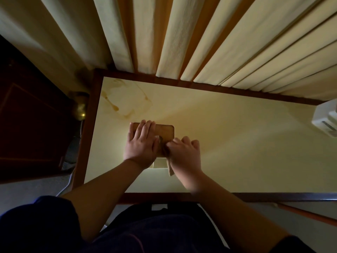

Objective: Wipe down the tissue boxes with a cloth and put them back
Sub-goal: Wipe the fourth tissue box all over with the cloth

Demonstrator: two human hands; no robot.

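Two hands (141,145) (184,154) work a tissue box (165,133) on a stained cream table (237,143).

Tissue box (164,132) on worktop (228,143), left of centre. Left hand (141,145) lies on box top; right hand (184,154) just right of it, cloth (170,168) beneath. Curtain (182,37) behind worktop. Second box (326,119) at far right edge.
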